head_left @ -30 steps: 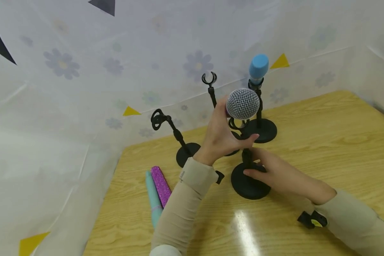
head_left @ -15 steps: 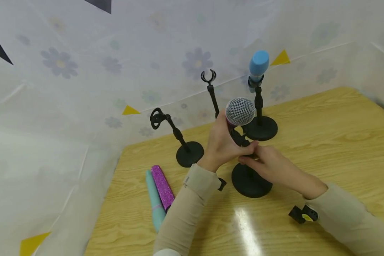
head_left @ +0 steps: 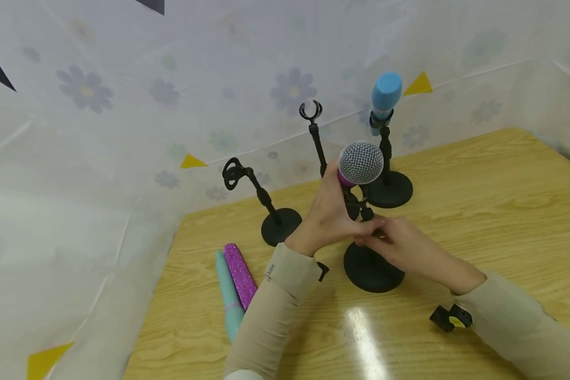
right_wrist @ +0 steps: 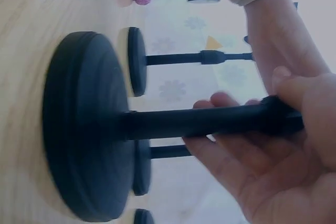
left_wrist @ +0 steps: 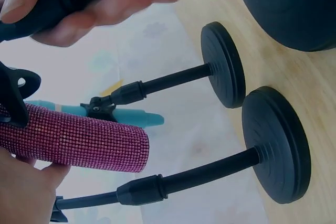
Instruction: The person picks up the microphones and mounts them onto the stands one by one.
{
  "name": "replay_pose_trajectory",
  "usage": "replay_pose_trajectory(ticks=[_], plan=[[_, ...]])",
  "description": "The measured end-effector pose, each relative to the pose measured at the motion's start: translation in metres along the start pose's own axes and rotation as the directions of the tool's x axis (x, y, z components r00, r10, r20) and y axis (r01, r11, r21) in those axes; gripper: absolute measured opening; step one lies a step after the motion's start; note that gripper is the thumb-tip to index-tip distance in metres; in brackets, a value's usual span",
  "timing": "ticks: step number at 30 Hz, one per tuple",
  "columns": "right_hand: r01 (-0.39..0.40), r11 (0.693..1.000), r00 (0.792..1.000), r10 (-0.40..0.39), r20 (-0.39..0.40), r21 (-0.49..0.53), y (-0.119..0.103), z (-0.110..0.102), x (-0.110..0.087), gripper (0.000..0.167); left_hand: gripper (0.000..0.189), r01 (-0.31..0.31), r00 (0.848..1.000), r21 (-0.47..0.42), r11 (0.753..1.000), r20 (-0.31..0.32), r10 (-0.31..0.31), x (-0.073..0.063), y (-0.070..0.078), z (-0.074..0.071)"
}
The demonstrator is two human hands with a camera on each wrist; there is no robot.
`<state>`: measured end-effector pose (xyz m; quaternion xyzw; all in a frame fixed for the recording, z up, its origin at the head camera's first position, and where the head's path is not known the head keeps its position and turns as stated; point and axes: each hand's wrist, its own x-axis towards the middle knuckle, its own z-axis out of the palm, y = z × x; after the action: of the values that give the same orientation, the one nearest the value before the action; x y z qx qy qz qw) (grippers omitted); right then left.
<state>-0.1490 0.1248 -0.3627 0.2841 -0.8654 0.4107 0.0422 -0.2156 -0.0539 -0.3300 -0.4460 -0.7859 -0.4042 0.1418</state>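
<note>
In the head view, my left hand holds a microphone with a silver mesh head, its thumb reaching to the stand's upper pole. The left wrist view shows the microphone's magenta rhinestone handle beside the black clip of a desk stand. My right hand grips that stand's pole at the collar, fingers curled around it and thumb on top. The stand's round black base rests on the table. Part of the clip is hidden behind the microphone and left hand.
Behind stands another stand holding a blue microphone. A stand with a bare forked clip and one with a tilted clip are further left. A teal microphone and a purple glittery one lie on the wooden table.
My right hand has moved up the pole from near the base to the collar. The microphone in my left hand has dropped slightly, and the left thumb now meets the right fingertips.
</note>
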Motion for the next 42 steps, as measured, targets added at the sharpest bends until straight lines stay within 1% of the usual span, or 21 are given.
replay_pose_trajectory(ticks=[3,5,7,11,15,18,22,25,28,31,35,37,40,42], plan=[[-0.017,1.000,1.000,0.017,0.008,0.015,0.003,0.000,0.000,0.008,0.115,0.017,1.000,0.003,1.000,-0.015,-0.017,0.000,0.000,0.001],[-0.036,0.999,0.999,0.036,0.012,0.030,0.004,0.001,0.001,0.007,0.112,0.032,0.999,-0.010,0.999,-0.037,-0.032,-0.001,0.001,0.002],[-0.038,0.998,0.999,0.038,0.015,0.046,0.005,0.002,0.001,0.008,0.109,0.042,0.997,-0.022,0.999,-0.061,-0.043,-0.002,0.002,0.002],[-0.029,0.998,0.999,0.028,0.019,0.063,0.004,0.005,0.003,0.008,0.105,0.029,0.994,-0.015,0.999,-0.107,-0.031,-0.005,0.002,0.002],[-0.027,0.997,0.999,0.025,0.030,0.078,0.003,0.006,0.004,0.008,0.104,0.026,0.990,0.048,0.999,-0.137,-0.019,-0.008,0.000,0.001],[-0.027,0.995,0.999,0.023,0.044,0.097,0.002,0.008,0.004,0.009,0.106,0.037,0.988,0.092,0.995,-0.152,-0.022,-0.011,0.000,0.001],[-0.026,0.993,0.998,0.019,0.058,0.119,0.002,0.009,0.003,0.010,0.107,0.042,0.986,0.129,0.991,-0.167,-0.020,-0.014,0.001,0.001],[-0.024,0.992,0.998,0.017,0.060,0.121,0.002,0.009,0.003,0.011,0.108,0.040,0.984,0.134,0.990,-0.175,-0.016,-0.014,0.002,0.002],[-0.023,0.993,0.998,0.016,0.056,0.115,0.003,0.007,0.003,0.010,0.106,0.057,0.984,0.134,0.989,-0.176,-0.033,-0.013,0.003,0.002],[-0.019,0.995,0.999,0.015,0.045,0.094,0.004,0.006,0.003,0.012,0.106,0.099,0.985,0.120,0.988,-0.155,-0.080,-0.010,0.004,0.002],[-0.005,0.998,1.000,0.004,0.019,0.060,0.006,0.006,0.003,0.013,0.106,0.147,0.982,0.051,0.988,-0.125,-0.140,-0.008,0.003,0.003],[-0.001,0.999,1.000,0.001,0.006,0.050,0.006,0.007,0.004,0.011,0.105,0.143,0.981,0.019,0.990,-0.132,-0.139,-0.009,0.002,0.005],[-0.015,0.999,1.000,0.015,0.005,0.052,0.007,0.008,0.005,0.009,0.106,0.107,0.980,0.017,0.994,-0.173,-0.103,-0.012,0.001,0.008],[-0.039,0.997,0.999,0.036,0.037,0.070,0.006,0.005,0.006,0.010,0.104,0.091,0.976,0.024,0.996,-0.200,-0.084,-0.014,0.001,0.010]])
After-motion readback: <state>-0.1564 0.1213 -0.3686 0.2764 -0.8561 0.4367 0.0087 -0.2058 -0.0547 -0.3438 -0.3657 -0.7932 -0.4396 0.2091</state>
